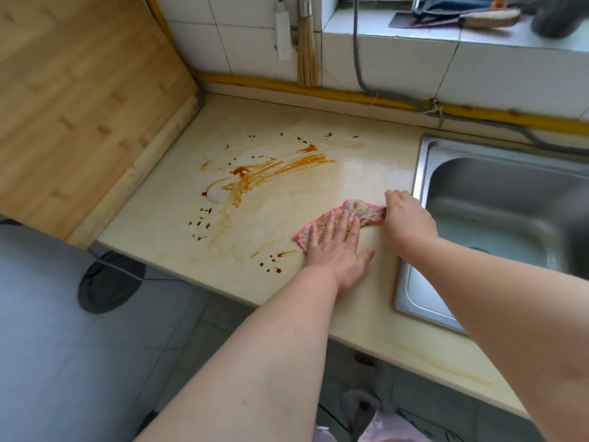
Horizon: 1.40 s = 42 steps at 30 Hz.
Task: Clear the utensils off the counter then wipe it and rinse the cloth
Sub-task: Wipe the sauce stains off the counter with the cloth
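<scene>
Sauce streaks (271,170), orange-brown, up-left of cloth on cream stone counter (159,224). Our left hand (338,247) flat, fingers straight, pressing pink-edged grey cloth (366,213); right hand (408,215) pinches its end beside steel sink (420,173). Left hand nearer mess, we judge.

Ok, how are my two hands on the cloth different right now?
The left hand lies flat, fingers straight, pressing the cloth; the right hand curls and pinches its end. The left covers the cloth's near part, the right sits beside the sink. Both touch the cloth.
</scene>
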Each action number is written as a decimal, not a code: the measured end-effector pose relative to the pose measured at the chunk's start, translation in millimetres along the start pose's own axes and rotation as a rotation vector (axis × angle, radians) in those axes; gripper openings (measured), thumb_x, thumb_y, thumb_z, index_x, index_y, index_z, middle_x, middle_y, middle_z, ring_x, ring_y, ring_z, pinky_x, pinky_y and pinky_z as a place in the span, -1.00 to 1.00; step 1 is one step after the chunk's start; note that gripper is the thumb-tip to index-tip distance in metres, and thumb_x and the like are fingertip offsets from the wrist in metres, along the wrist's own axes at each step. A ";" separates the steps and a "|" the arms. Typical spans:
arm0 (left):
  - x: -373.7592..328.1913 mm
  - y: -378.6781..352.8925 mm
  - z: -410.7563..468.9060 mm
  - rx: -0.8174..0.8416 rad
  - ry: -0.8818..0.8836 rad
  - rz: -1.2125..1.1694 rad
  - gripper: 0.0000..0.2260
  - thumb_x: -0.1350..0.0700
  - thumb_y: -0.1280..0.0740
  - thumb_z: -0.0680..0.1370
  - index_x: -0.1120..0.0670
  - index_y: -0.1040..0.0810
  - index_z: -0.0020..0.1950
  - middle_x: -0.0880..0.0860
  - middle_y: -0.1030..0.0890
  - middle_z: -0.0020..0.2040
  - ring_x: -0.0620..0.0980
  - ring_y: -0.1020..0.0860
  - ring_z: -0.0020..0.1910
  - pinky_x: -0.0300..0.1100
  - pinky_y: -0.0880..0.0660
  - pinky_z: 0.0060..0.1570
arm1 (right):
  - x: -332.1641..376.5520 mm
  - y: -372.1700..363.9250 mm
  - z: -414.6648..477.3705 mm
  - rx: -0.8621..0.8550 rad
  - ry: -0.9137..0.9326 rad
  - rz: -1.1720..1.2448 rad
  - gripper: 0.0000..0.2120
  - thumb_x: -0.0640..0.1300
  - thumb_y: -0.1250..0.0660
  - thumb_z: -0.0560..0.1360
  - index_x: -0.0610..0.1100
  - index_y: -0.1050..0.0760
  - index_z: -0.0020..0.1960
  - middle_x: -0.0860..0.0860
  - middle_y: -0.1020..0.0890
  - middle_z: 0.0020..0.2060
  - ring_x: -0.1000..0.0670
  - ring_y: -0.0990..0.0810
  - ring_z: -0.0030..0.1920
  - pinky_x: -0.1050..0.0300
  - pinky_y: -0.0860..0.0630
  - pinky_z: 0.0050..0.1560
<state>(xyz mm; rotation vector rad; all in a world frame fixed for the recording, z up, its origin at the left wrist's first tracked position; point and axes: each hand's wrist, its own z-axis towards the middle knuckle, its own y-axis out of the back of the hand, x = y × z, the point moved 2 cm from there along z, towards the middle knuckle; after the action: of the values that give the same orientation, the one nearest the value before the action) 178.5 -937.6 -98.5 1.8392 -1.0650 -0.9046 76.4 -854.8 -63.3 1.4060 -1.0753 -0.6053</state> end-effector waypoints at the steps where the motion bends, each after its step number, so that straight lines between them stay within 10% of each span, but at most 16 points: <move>1: 3.4 -1.9 -6.4 -0.001 -0.002 -0.003 -0.38 -0.24 0.10 0.63 -0.03 0.27 0.58 -0.03 0.35 0.55 -0.02 0.37 0.52 0.10 0.40 0.41 | 7.7 -1.5 -4.9 0.000 0.008 0.001 -0.74 -0.31 -0.07 0.53 -0.22 -0.38 0.18 -0.14 -0.44 0.17 -0.15 -0.40 0.24 0.03 -0.36 0.09; 25: 183.6 6.4 -65.9 -0.061 0.294 -0.137 -0.35 -0.27 0.18 0.61 0.00 0.42 0.52 0.07 0.46 0.50 0.09 0.45 0.47 0.16 0.39 0.39 | 126.9 -43.7 -46.5 0.041 0.176 -0.060 -0.61 -0.39 -0.04 0.51 -0.21 -0.37 0.29 -0.11 -0.42 0.21 -0.11 -0.33 0.33 0.05 -0.34 0.24; 34: 245.7 40.8 -21.6 -0.093 0.537 -0.240 -0.33 -0.30 0.17 0.59 0.01 0.32 0.57 0.07 0.36 0.55 0.09 0.38 0.51 0.16 0.36 0.43 | 119.1 -42.6 -1.6 0.048 0.289 0.031 -0.46 -0.39 -0.01 0.55 -0.11 -0.23 0.50 -0.04 -0.21 0.52 -0.02 -0.10 0.54 0.08 -0.11 0.48; 42: 265.8 67.7 31.4 -0.145 0.693 -0.275 -0.32 -0.30 0.15 0.58 0.02 0.25 0.58 0.06 0.32 0.57 0.08 0.33 0.53 0.16 0.33 0.44 | 114.1 -33.0 49.2 0.026 0.572 -0.058 -0.50 -0.30 -0.12 0.52 -0.04 -0.37 0.43 0.00 -0.40 0.43 -0.05 -0.32 0.43 0.06 -0.28 0.36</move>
<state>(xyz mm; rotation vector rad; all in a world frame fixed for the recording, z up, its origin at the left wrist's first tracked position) 232.4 -1208.3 -99.5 1.9789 -0.3158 -0.4084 92.0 -981.8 -76.0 1.5115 -0.5879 -0.2017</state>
